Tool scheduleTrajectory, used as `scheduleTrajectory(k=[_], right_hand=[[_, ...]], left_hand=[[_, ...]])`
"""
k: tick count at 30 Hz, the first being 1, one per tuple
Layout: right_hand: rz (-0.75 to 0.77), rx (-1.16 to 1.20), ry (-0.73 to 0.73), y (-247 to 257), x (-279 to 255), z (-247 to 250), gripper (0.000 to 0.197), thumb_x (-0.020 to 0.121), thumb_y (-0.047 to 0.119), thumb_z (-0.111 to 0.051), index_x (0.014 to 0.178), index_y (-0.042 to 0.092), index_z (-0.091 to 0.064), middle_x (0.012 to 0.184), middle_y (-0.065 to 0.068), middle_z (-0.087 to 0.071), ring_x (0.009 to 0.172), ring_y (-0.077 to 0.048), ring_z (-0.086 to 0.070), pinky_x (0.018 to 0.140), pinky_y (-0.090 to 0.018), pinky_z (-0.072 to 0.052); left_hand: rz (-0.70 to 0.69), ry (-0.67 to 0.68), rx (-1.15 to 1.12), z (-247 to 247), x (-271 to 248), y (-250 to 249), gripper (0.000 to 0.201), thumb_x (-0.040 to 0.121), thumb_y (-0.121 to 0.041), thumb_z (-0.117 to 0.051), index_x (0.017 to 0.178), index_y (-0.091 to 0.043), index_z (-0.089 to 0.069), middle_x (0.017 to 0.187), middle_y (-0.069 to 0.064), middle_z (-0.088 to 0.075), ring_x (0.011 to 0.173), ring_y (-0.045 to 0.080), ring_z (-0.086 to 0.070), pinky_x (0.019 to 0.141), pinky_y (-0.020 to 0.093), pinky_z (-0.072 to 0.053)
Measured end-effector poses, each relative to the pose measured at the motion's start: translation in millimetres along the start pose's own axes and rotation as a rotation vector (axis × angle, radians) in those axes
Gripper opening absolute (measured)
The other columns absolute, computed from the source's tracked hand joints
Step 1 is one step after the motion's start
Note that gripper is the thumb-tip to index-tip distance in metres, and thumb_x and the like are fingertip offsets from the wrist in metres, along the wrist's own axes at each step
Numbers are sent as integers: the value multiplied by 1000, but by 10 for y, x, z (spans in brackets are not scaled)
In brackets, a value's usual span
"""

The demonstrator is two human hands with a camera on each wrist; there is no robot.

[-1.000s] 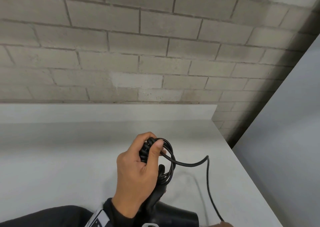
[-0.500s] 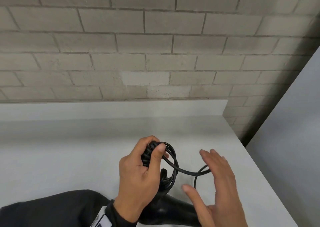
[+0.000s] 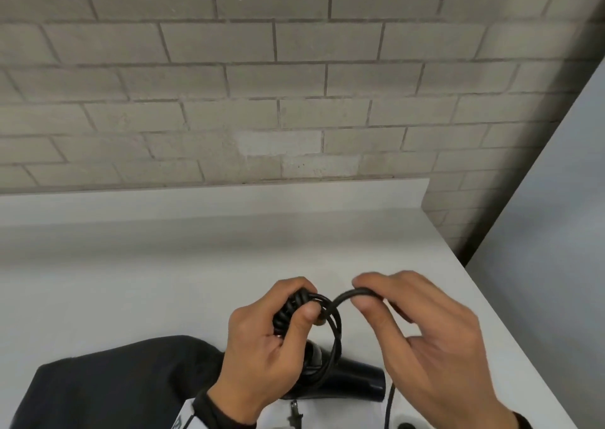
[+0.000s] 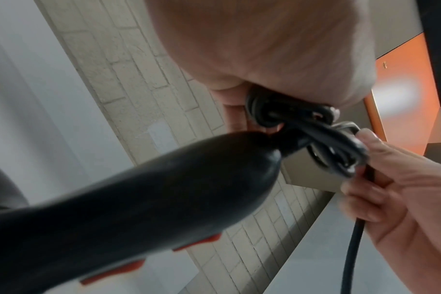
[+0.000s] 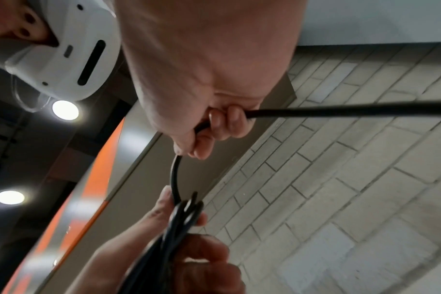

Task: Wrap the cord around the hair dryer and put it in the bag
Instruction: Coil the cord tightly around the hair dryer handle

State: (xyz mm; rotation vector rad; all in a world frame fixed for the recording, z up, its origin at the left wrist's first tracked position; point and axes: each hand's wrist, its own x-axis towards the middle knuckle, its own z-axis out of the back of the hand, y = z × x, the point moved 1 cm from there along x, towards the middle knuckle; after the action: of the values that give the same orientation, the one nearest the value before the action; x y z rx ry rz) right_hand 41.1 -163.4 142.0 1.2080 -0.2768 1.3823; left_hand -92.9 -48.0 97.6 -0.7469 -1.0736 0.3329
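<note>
A black hair dryer (image 3: 347, 381) is held above the white counter, its barrel pointing right; in the left wrist view the dryer (image 4: 129, 201) shows orange switches. My left hand (image 3: 278, 337) grips the handle's end with several loops of black cord (image 3: 330, 327) wound round it. My right hand (image 3: 370, 297) pinches the free run of cord just right of the coil. In the right wrist view the cord (image 5: 340, 110) passes through the right hand's fingers (image 5: 229, 121) and curves down to the coil (image 5: 184, 210). The rest of the cord hangs down at the lower right.
A black bag (image 3: 108, 392) lies on the white counter (image 3: 131, 281) at the lower left. A grey block wall (image 3: 262, 85) stands behind the counter, and a pale panel (image 3: 556, 232) rises at the right. The counter's right edge runs close to my right hand.
My right hand came up from the lower right, took hold of the loose cord and brought it up beside the coil. The left hand kept its grip on the wound handle.
</note>
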Motion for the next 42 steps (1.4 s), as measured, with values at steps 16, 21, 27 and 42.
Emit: scheduleTrajectory(k=[16,21,27,42], right_hand=[[-745,542,51,268,-242,-333,15,82,30,-72,75,18,-72,70,3,-71,53,-11,-52,57,-29,-45],[-872,715,123,323,-476,-388,14,89,14,-67,78,10,-74,70,-7,-72,57,-16,-63,57,-26,-52],[-803,731,253,362,-593,-307,41,104,32,-43,83,11,-72,62,7,-63,56,-4,-56,59,-17,-47],[-591,521,267,258,-667,-238,8,85,20,-71,87,28,-70,80,6,-66,74,-10,-63,73,-24,-51]], left_hand=[[-182,-55,68,125,-360,-194,31,99,-52,-48,106,-23,-58,85,-9,-65,62,4,-63,54,12,-50],[-108,-130,65,120,-444,-200,35,100,-52,-45,112,-22,-58,103,-19,-65,82,-16,-62,67,1,-47],[25,-153,48,69,-497,-211,28,97,-55,-46,110,-33,-57,95,-27,-69,88,-7,-68,73,9,-52],[354,-134,-220,-44,-476,-347,30,81,-63,-57,99,-42,-69,93,-8,-70,94,15,-67,82,32,-54]])
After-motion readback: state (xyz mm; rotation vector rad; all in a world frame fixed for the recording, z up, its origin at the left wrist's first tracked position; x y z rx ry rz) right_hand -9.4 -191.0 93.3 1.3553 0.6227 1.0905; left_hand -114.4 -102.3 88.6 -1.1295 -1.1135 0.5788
